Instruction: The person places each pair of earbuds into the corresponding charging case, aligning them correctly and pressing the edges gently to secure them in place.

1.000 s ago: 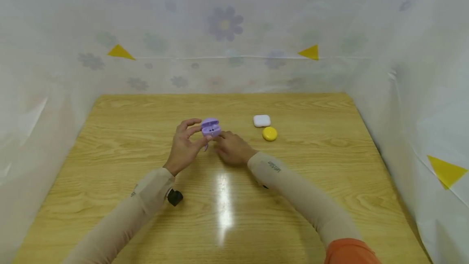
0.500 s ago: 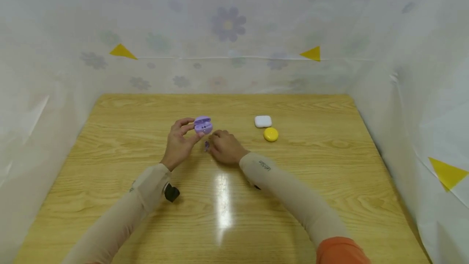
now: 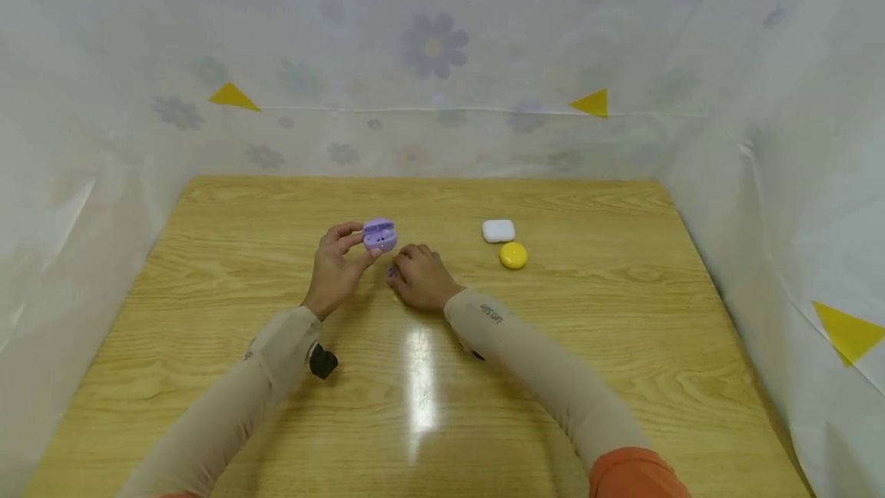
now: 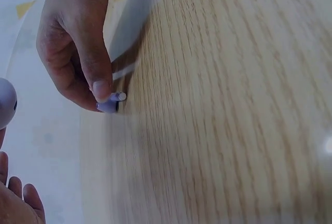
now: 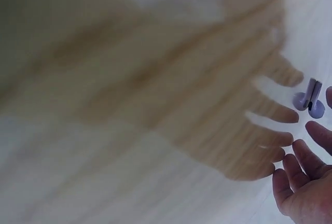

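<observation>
My left hand (image 3: 336, 269) holds a purple earbud case (image 3: 380, 237), its lid raised, above the table. In the left wrist view, part of the case (image 4: 6, 103) shows at the left edge, with fingertips below it. My right hand (image 3: 423, 277) is low at the table, just right of the case. A purple earbud (image 5: 317, 102) lies on the glossy tabletop between its thumb and fingers, mirrored in the surface. The right wrist view shows small gaps around the earbud. In the left wrist view, the thumb tip overlaps this earbud (image 4: 109, 106).
A white earbud case (image 3: 498, 231) and a round yellow case (image 3: 513, 256) sit side by side to the right. The wooden table (image 3: 588, 344) is bordered by pale flowered sheeting (image 3: 332, 44) at the back and sides.
Both hands have moved apart and slightly left; the left carries the purple case away from the right. My right hand has come over the earbud, which showed more plainly half a second ago.
</observation>
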